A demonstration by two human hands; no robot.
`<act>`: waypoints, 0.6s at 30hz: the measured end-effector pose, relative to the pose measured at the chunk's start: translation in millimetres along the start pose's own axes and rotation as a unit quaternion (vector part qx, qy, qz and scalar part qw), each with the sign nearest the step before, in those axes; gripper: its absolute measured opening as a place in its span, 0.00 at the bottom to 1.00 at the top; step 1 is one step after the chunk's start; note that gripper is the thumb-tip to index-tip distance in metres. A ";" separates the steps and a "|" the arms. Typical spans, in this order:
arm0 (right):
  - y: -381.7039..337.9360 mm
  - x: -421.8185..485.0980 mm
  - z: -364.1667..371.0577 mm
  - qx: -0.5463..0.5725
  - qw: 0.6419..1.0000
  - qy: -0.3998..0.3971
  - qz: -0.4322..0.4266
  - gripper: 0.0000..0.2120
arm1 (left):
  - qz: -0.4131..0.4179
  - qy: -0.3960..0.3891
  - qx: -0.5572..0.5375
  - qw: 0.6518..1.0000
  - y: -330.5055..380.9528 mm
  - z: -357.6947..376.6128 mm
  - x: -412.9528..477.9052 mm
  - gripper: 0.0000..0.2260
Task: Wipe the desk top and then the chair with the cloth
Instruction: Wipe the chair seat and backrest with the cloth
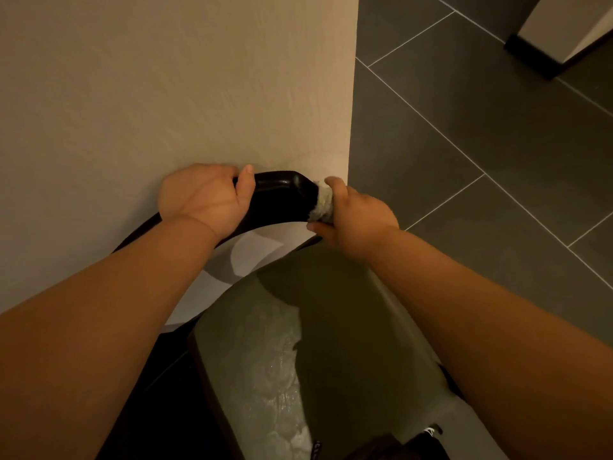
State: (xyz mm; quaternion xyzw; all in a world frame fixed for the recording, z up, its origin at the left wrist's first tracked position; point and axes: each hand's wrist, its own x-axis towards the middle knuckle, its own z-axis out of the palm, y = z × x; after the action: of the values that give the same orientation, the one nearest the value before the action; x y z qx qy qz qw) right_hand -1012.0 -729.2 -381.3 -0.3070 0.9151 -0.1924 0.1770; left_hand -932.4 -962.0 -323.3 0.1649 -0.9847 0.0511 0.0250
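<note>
The chair's glossy black curved backrest rail (282, 197) presses against the edge of the beige wood-grain desk top (172, 88). My left hand (205, 197) grips the rail from the left, thumb over its top. My right hand (348, 214) holds a bunched whitish cloth (323, 202) wrapped round the rail's right end. Below lies the chair's olive-green seat (318, 343), with damp, shiny streaks on its left part.
Dark grey floor tiles (481, 127) with pale grout lines spread to the right of the desk. A pale wall or door with a black skirting (544, 44) stands at the top right. A white surface (212, 287) shows between rail and seat.
</note>
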 end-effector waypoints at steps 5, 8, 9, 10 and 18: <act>23.4 -23.1 -1.3 -0.106 0.993 -0.023 0.044 0.20 | -0.004 -0.006 -0.005 1.000 2.3 0.0 -1.3 0.22; 37.5 -41.1 3.2 -0.142 0.983 -0.016 0.114 0.14 | -0.007 -0.005 -0.007 1.000 2.7 -1.0 -0.8 0.22; 36.0 -39.3 4.0 -0.142 0.981 -0.020 0.128 0.13 | -0.007 -0.003 -0.010 1.000 2.3 -0.1 -1.0 0.22; 32.3 -32.9 4.9 -0.140 0.981 -0.025 0.131 0.13 | -0.008 0.000 -0.013 1.000 2.0 0.7 -1.3 0.23; 25.1 -14.6 -4.0 -0.082 0.996 -0.010 0.029 0.21 | -0.024 0.008 -0.013 1.000 4.5 1.8 -3.4 0.26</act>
State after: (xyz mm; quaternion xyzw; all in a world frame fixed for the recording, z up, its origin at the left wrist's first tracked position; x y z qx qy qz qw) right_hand -1015.2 -700.5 -386.4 -0.2956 0.9345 -0.1082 0.1662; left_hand -930.7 -956.9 -325.7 0.1882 -0.9807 0.0385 0.0360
